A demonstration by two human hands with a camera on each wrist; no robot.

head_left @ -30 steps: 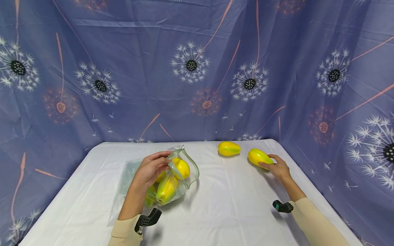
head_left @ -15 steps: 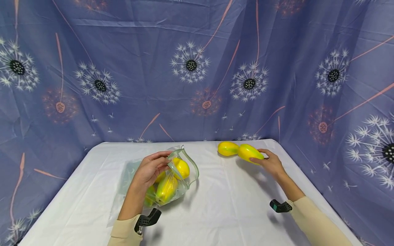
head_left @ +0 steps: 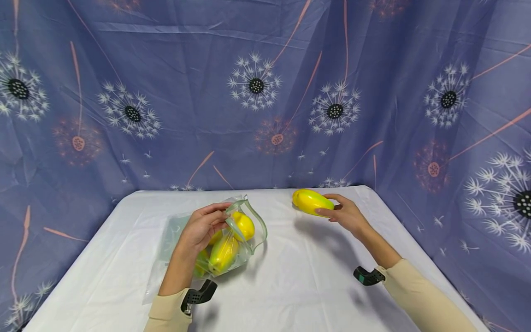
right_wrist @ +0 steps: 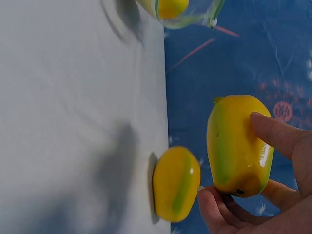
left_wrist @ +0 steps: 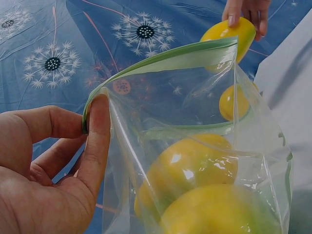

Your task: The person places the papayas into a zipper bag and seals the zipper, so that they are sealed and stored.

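My left hand (head_left: 201, 230) pinches the green zip edge of a clear plastic bag (left_wrist: 146, 66) between thumb and fingers, and the bag's mouth gapes toward the right. Several yellow-green papayas (head_left: 224, 253) lie inside the bag, seen through its film. Raised above the table, another papaya (right_wrist: 241, 146) is gripped by my right hand (head_left: 346, 214), the thumb on one side and fingers on the other. One more papaya (right_wrist: 176, 185) rests on the table at the back; in the head view the held papaya covers most of it.
A white cloth (head_left: 290, 286) covers the table. Partly under the bag lies a flat, pale green plastic sheet or bag (head_left: 172, 237). Blue dandelion-print fabric (head_left: 186, 92) hangs behind the table and along its sides.
My right hand has carried its papaya leftward from the right side, passing in front of the papaya on the table. My left hand and the bag have stayed in place.
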